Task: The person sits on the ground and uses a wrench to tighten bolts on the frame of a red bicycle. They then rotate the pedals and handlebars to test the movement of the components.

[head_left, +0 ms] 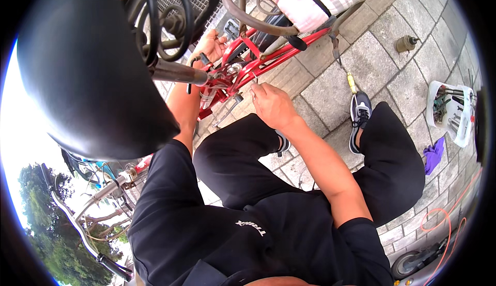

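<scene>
1 red bike frame (pixel 280 61) btwn L hand (pixel 211 46) & R hand (pixel 274 105); fingers curled, can't tell grip.

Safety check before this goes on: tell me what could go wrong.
The right hand is close to the red bicycle frame; a slip might scrape its knuckles. The black saddle partly covers the left arm in this view, so the arm could bump it when raised. A yellow handle is beside one shoe and might get kicked.
</scene>
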Demonstrator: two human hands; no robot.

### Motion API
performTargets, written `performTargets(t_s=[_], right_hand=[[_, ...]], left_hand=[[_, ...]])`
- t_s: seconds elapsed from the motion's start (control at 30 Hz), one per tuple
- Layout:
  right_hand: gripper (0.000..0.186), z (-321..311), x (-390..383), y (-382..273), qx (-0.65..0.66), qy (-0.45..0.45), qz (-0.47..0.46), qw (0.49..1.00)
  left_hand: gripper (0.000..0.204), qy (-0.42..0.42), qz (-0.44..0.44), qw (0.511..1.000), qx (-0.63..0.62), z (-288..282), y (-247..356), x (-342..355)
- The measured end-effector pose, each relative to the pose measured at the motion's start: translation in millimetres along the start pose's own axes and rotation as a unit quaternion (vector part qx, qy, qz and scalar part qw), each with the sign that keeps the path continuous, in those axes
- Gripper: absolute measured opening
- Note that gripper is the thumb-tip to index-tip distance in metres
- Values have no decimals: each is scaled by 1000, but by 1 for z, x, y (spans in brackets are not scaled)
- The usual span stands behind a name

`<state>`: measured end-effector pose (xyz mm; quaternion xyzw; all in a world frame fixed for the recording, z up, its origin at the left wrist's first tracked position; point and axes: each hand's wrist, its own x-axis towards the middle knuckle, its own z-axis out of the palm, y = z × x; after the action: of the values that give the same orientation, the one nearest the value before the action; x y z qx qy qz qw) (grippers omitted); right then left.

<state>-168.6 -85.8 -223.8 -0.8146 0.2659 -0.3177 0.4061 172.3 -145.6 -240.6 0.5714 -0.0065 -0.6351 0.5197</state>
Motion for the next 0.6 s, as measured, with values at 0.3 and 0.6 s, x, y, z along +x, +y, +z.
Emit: performTargets(t_s=[0.3, 0.6], right_hand=[[24, 2, 7, -6, -10, 11, 5, 1000], [19, 12, 24, -29, -134, -62, -55, 988]], left_hand=[[18, 37, 23, 999, 14, 22, -1, -10], [18, 58, 47, 995, 60, 18, 3, -10]])
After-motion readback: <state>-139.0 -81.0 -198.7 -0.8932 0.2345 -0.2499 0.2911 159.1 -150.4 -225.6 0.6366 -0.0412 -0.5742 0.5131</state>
